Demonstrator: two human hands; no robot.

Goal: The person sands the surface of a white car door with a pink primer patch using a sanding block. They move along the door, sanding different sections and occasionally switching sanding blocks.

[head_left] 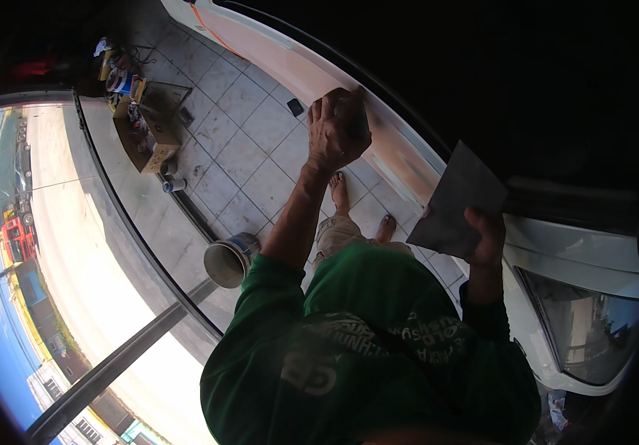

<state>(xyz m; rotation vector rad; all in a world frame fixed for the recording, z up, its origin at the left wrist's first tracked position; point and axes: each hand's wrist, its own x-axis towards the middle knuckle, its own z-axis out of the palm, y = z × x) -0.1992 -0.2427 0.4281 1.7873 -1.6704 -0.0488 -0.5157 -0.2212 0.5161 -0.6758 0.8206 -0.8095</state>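
One dark block (362, 127) is at the pinkish car panel (290, 65), held in the left hand (334, 132); its fingers curl tightly around it, and whether it touches the panel is hard to tell. One flat grey sheet (457, 200) is held over the right-hand end of the panel by the right hand (487, 236), thumb across its face; the other fingers are hidden behind it.

Two feet stand on the tiled floor (241, 159) beside the panel, and one small black square (295, 107) lies near its edge. Well to the left of the panel are the containers: one open bucket (247, 244), pale inside, its contents unclear; one open cardboard box (162, 153) with a jumble of small things in it; one small can (175, 185); and, farthest up, one blue-and-white tub (120, 81).
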